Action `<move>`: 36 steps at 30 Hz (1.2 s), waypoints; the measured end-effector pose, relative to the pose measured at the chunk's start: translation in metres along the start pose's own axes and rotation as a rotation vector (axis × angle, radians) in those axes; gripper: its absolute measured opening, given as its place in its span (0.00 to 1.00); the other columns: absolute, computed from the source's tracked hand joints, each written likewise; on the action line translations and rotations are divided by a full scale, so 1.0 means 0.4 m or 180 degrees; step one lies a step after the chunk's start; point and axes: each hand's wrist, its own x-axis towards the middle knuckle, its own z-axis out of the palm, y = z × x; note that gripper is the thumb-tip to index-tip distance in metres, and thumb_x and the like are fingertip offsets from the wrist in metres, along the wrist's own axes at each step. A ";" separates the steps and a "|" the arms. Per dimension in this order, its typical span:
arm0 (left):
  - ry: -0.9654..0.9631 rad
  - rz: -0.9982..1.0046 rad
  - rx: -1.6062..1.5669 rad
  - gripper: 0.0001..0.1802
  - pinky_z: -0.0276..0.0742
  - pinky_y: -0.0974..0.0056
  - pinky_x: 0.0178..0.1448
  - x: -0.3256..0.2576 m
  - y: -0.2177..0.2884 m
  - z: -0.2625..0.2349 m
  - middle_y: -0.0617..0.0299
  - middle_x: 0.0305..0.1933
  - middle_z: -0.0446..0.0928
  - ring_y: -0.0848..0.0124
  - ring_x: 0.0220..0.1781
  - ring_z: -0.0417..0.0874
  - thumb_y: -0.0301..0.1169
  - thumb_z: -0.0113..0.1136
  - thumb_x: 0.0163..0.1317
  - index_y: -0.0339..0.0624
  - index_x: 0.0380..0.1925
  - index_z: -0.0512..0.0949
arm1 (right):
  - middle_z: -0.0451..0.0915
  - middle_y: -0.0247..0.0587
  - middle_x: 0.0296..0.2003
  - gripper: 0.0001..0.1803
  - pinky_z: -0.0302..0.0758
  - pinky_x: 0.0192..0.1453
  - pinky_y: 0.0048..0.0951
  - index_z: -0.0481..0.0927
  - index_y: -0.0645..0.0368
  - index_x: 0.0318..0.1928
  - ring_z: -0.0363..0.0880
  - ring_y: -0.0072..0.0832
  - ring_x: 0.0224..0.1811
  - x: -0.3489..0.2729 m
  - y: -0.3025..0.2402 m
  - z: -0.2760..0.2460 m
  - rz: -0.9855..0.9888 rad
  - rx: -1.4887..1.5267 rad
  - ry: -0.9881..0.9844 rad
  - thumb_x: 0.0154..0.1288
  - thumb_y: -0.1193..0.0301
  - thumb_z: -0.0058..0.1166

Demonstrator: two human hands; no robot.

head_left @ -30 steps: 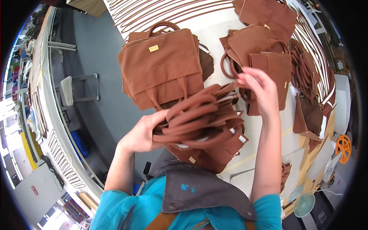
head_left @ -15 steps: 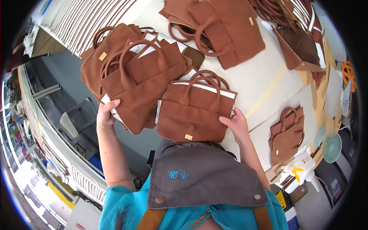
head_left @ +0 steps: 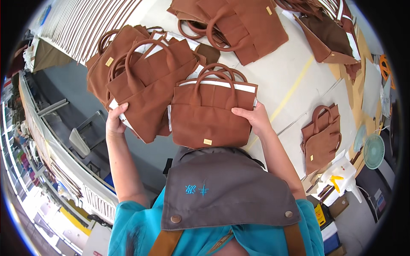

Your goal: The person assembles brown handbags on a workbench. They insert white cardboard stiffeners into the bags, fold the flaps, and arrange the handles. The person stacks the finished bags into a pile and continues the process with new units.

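Note:
My left hand [head_left: 116, 120] is closed on the lower left edge of a brown handbag [head_left: 147, 100], with the thumb on its front. That bag lies tilted over other brown bag pieces with white lining edges. Right in front of me, my right hand [head_left: 255, 118] pinches the right side of a second brown handbag [head_left: 209, 121], thumb on the front and fingers hidden behind. This one has two looped handles, a white strip along its top and a small gold plate near its lower edge. Its left side meets the bag at my left hand.
Brown bag pieces [head_left: 252, 34] are piled at the far middle, and a dark-lined open bag [head_left: 333, 40] lies far right. A smaller brown bag [head_left: 321, 138] rests on the pale table [head_left: 294, 81] at right. Beyond it are a green fan [head_left: 373, 151] and a white container [head_left: 341, 175].
My right hand has shifted up along the bag's right side, its thumb now further onto the front. The whole view has moved slightly. My left hand keeps its hold.

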 end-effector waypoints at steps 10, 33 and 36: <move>-0.0225 0.0008 -0.0136 0.35 0.76 0.55 0.63 0.003 0.014 0.014 0.52 0.56 0.79 0.59 0.57 0.81 0.26 0.70 0.50 0.35 0.60 0.71 | 0.83 0.41 0.43 0.32 0.82 0.50 0.32 0.76 0.66 0.52 0.83 0.28 0.43 -0.082 -0.079 -0.093 -0.1048 -0.0615 -0.0339 0.42 0.85 0.72; 0.0548 0.1133 -0.0722 0.29 0.75 0.55 0.67 -0.194 -0.065 0.053 0.50 0.62 0.74 0.58 0.61 0.77 0.34 0.58 0.63 0.38 0.63 0.68 | 0.84 0.37 0.44 0.26 0.79 0.52 0.29 0.80 0.67 0.52 0.81 0.21 0.44 -0.020 -0.334 0.325 -0.1315 -0.1109 -0.2017 0.49 0.82 0.71; 0.0522 0.2267 -0.0004 0.25 0.74 0.57 0.67 -0.157 0.103 0.149 0.51 0.64 0.71 0.59 0.63 0.75 0.38 0.54 0.70 0.41 0.64 0.67 | 0.83 0.38 0.47 0.32 0.77 0.55 0.28 0.76 0.68 0.55 0.79 0.21 0.48 -0.025 -0.393 0.420 -0.1979 -0.1293 -0.2071 0.48 0.77 0.73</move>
